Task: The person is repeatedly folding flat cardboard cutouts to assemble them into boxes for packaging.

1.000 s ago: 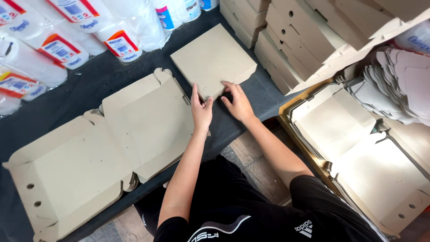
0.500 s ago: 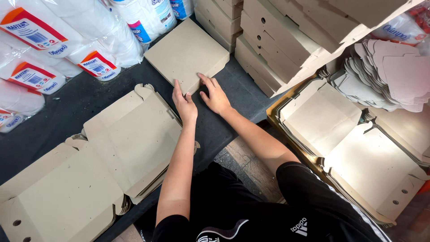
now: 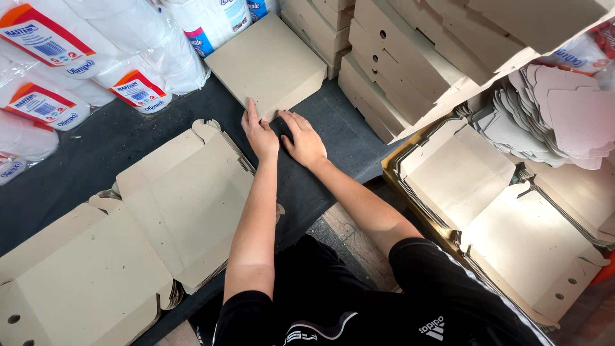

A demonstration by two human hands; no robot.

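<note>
Left hand (image 3: 261,136): presented palm down and flat, fingers (image 3: 250,110) extended forward and held close together, thumb tucked at the inner side; bare forearm is stretched straight out from a short black sleeve, elbow nearly locked. Right hand (image 3: 303,141): likewise laid palm down, fingers (image 3: 288,118) slightly spread and gently curled, angled inward towards the left hand so that the two are set just beside each other; bare forearm is carried diagonally from the right, bent at the elbow. Nothing is seen to be gripped by either hand.
</note>
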